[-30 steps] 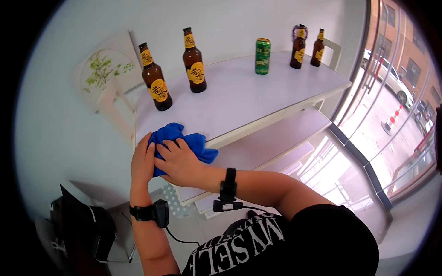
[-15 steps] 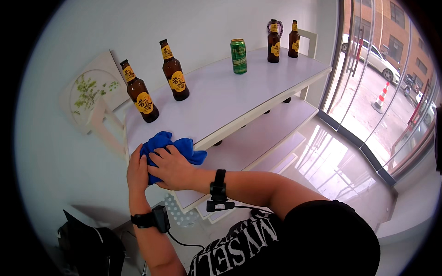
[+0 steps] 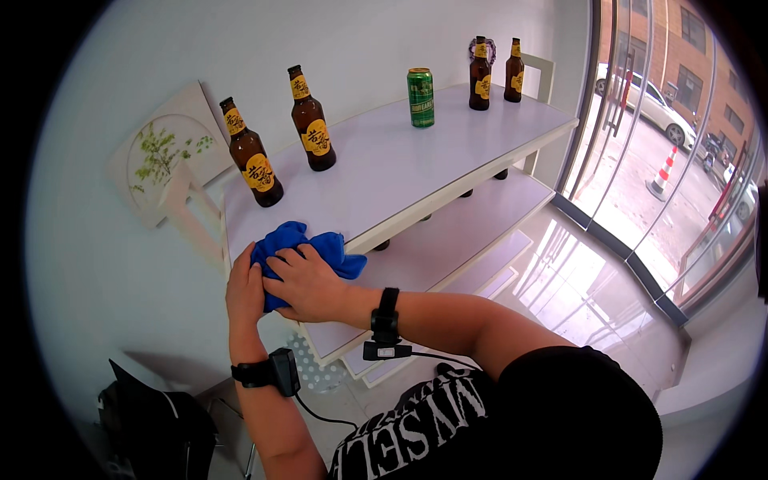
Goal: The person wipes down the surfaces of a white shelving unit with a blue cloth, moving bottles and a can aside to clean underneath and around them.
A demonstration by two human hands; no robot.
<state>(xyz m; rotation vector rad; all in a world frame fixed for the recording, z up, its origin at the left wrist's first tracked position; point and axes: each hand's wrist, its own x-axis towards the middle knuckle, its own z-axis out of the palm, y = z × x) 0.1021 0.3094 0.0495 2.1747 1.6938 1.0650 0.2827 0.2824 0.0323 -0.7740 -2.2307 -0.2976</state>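
Note:
A bunched blue cloth [image 3: 288,240] lies over the near left corner of the white shelf unit's top [image 3: 384,184]. My left hand [image 3: 244,288] grips its left side. My right hand [image 3: 308,284] presses on it from the right, fingers curled into the folds. Both wrists carry black straps with small devices. Two brown bottles with yellow labels [image 3: 256,172] [image 3: 312,132] stand upright behind the cloth; a green can [image 3: 421,98] and two more such bottles [image 3: 480,80] [image 3: 514,76] stand farther right.
Lower shelves [image 3: 440,248] step out below the top. A picture panel [image 3: 160,152] leans at the wall behind a white chair [image 3: 192,200]. A black object [image 3: 152,424] is at lower left, a polka-dot item [image 3: 308,356] under the unit. Glass doors [image 3: 640,184] stand at right, street outside.
My view shifted, moving the unit and bottles leftward in the picture, then slightly back right. Both hands stay on the cloth, with little movement relative to the corner.

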